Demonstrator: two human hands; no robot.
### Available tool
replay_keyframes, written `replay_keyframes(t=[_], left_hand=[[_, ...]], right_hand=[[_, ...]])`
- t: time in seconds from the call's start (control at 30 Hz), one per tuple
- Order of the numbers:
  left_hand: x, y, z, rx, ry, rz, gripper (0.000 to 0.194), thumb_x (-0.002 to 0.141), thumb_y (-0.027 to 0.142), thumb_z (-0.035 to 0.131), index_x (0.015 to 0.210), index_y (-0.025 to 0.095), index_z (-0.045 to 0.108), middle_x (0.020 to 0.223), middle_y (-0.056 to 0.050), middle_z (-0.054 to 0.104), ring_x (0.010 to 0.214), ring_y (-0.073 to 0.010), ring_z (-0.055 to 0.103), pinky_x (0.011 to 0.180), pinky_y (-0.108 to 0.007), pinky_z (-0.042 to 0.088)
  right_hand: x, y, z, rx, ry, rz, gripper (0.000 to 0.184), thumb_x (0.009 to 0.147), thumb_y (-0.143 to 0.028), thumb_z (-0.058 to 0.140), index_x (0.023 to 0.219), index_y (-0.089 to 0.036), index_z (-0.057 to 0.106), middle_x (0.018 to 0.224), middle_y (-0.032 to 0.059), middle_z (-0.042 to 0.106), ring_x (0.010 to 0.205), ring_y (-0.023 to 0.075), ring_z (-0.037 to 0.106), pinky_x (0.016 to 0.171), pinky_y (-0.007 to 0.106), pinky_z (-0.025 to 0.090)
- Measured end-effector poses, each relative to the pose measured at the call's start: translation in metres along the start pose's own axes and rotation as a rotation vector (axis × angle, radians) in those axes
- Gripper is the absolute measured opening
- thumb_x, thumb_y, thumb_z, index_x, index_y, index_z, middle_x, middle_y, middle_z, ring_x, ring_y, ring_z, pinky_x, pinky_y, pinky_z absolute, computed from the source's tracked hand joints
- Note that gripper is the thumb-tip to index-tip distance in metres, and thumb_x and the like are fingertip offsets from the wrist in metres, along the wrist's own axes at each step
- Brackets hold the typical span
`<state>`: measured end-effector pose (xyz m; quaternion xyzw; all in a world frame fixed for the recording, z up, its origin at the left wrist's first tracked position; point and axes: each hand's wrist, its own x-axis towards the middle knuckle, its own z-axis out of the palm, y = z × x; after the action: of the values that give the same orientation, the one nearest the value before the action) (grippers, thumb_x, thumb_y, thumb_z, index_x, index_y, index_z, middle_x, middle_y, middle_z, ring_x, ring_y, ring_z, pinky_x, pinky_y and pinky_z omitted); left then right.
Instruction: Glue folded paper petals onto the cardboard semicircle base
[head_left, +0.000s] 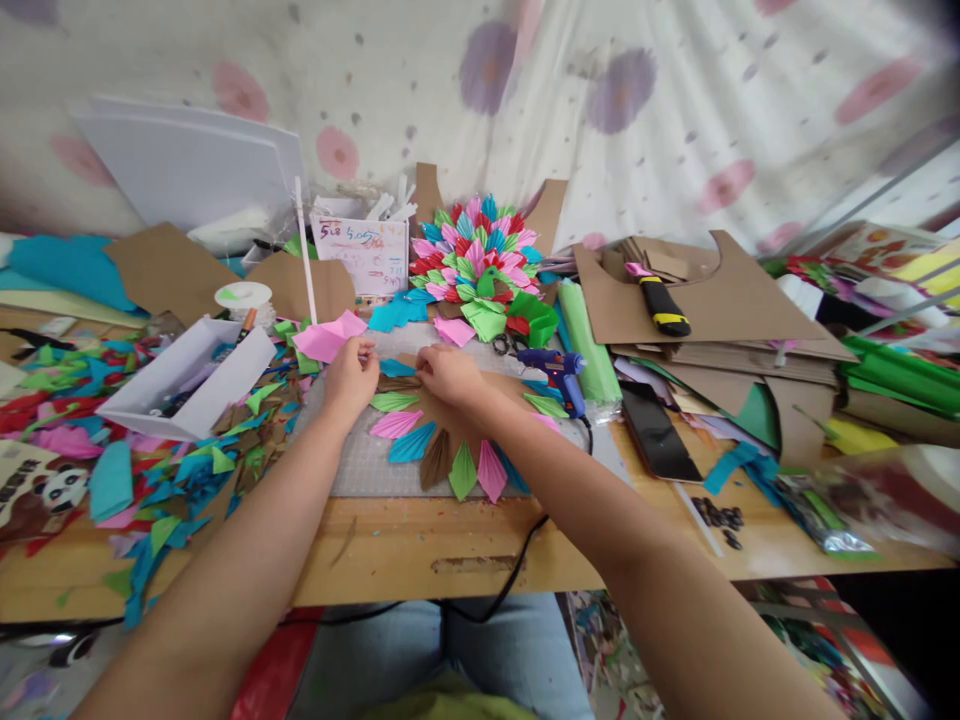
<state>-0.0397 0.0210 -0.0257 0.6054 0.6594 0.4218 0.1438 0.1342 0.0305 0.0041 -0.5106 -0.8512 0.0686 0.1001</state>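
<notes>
Two hands over a cardboard piece [450, 420] edged with pleated paper petals [463, 470].

The left hand [352, 380], fingers loosely curled, is near a pink paper piece [328, 337]; whether it grips anything, I cannot tell. The right hand [450, 375], fingers bent, seems to touch the cardboard's far edge. Beyond stands a layered multicoloured paper fan [480, 250].
</notes>
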Motion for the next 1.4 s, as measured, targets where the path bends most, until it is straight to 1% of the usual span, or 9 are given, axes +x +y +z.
replay_keyframes(t=[0.17,0.33,0.43,0.63,0.83,0.93,1.1,1.27,1.4], left_hand=[[0.0004,-0.0007,0.0009,-0.015,0.003,-0.002,0.017,0.079,0.020,0.048,0.095,0.017,0.055,0.084,-0.004,0.063,0.072,-0.0160,0.060,0.073,-0.030,0.047],[0.0001,0.0012,-0.0002,-0.017,0.006,-0.001,0.018,0.077,0.019,0.049,0.095,0.018,0.055,0.084,-0.003,0.062,0.068,-0.0141,0.058,0.071,-0.029,0.046],[-0.0009,0.0034,-0.0019,-0.026,-0.008,0.014,0.024,0.073,0.019,0.054,0.097,0.019,0.054,0.084,-0.001,0.062,0.064,-0.0123,0.056,0.069,-0.027,0.046],[-0.0029,0.0026,-0.0006,-0.050,-0.104,0.074,0.041,0.065,0.023,0.065,0.103,0.021,0.051,0.086,0.001,0.061,0.062,-0.0114,0.054,0.064,-0.026,0.045],[-0.0018,0.0015,-0.0008,0.012,-0.053,0.022,0.025,0.073,0.020,0.055,0.098,0.021,0.052,0.083,-0.001,0.062,0.070,-0.0155,0.057,0.068,-0.028,0.045],[-0.0016,0.0028,-0.0025,0.004,-0.064,0.023,0.025,0.073,0.019,0.054,0.098,0.021,0.052,0.083,0.000,0.062,0.069,-0.0150,0.058,0.068,-0.028,0.045],[-0.0019,0.0028,-0.0042,-0.035,-0.036,0.052,0.027,0.073,0.018,0.052,0.100,0.020,0.051,0.083,0.001,0.062,0.063,-0.0120,0.057,0.064,-0.026,0.045],[-0.0013,0.0004,-0.0052,-0.031,-0.041,0.071,0.028,0.073,0.019,0.051,0.101,0.021,0.051,0.083,0.001,0.062,0.061,-0.0113,0.057,0.063,-0.025,0.044],[-0.0002,0.0011,-0.0089,0.006,0.002,0.033,0.025,0.072,0.018,0.052,0.097,0.020,0.053,0.083,0.000,0.063,0.063,-0.0123,0.058,0.064,-0.026,0.045]], right_hand=[[0.0003,0.0010,-0.0009,0.006,-0.012,-0.003,0.020,0.086,-0.021,0.045,0.096,-0.019,0.063,0.103,0.0064,0.064,0.094,0.0181,0.058,0.076,0.027,0.043],[0.0004,-0.0016,-0.0009,-0.017,-0.021,0.009,0.022,0.086,-0.022,0.045,0.095,-0.019,0.064,0.104,0.0064,0.064,0.095,0.0192,0.058,0.075,0.027,0.043],[0.0005,-0.0026,-0.0010,-0.029,-0.028,0.015,0.022,0.085,-0.021,0.045,0.095,-0.019,0.064,0.105,0.0065,0.064,0.096,0.0190,0.058,0.076,0.027,0.044],[-0.0004,-0.0036,-0.0024,-0.052,-0.025,0.010,0.023,0.087,-0.024,0.043,0.097,-0.018,0.064,0.105,0.0073,0.064,0.097,0.0203,0.059,0.076,0.028,0.045],[-0.0005,-0.0042,-0.0020,-0.074,-0.017,0.007,0.024,0.087,-0.022,0.042,0.098,-0.018,0.063,0.104,0.0080,0.065,0.095,0.0206,0.060,0.075,0.029,0.045],[0.0001,-0.0040,-0.0014,-0.072,-0.021,0.008,0.024,0.086,-0.022,0.043,0.098,-0.017,0.063,0.105,0.0082,0.065,0.095,0.0206,0.060,0.075,0.029,0.045],[0.0003,-0.0039,-0.0011,-0.060,-0.027,0.016,0.023,0.086,-0.022,0.044,0.098,-0.018,0.063,0.104,0.0074,0.065,0.095,0.0201,0.060,0.075,0.028,0.045],[0.0003,-0.0031,-0.0003,-0.053,-0.035,0.021,0.024,0.086,-0.022,0.043,0.098,-0.018,0.063,0.105,0.0081,0.065,0.095,0.0199,0.059,0.076,0.029,0.044],[0.0010,-0.0001,0.0018,-0.034,-0.030,0.015,0.023,0.085,-0.022,0.043,0.097,-0.019,0.063,0.105,0.0071,0.065,0.094,0.0193,0.059,0.076,0.028,0.044]])
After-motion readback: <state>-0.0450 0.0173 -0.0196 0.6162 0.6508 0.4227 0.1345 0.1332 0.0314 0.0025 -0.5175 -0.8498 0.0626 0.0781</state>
